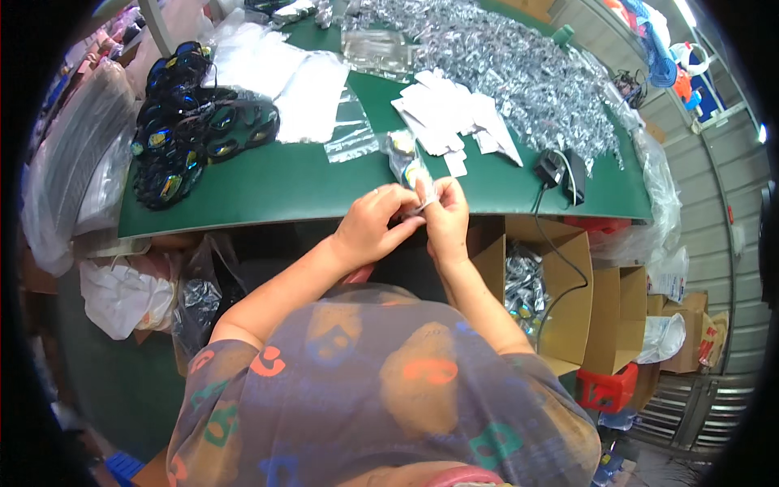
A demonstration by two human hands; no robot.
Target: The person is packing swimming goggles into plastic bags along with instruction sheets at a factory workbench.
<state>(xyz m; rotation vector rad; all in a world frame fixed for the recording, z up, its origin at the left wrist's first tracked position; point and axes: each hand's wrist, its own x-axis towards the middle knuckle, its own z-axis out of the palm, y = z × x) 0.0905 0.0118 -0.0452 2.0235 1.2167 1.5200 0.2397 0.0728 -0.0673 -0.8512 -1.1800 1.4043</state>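
At the table's near edge, both my hands pinch a small clear plastic bag (401,154) with swim goggles visible inside. My left hand (369,226) has its fingers closed at the bag's near end. Beside it, my right hand (448,223) grips the same end with thumb and fingers. The bag's far end points away from me over the green table (316,191). To the left lies a heap of dark swim goggles (174,122) with shiny lenses. Flat clear bags (350,130) and a loose stack of white cards (442,114) lie beyond my hands.
White sheets (312,93) lie at the back left. A large heap of shiny clear packets (519,77) covers the back right. Black adapters (550,169) with a cable sit near the right edge. Below stands an open carton (568,300) of bagged items, near a red crate (607,388).
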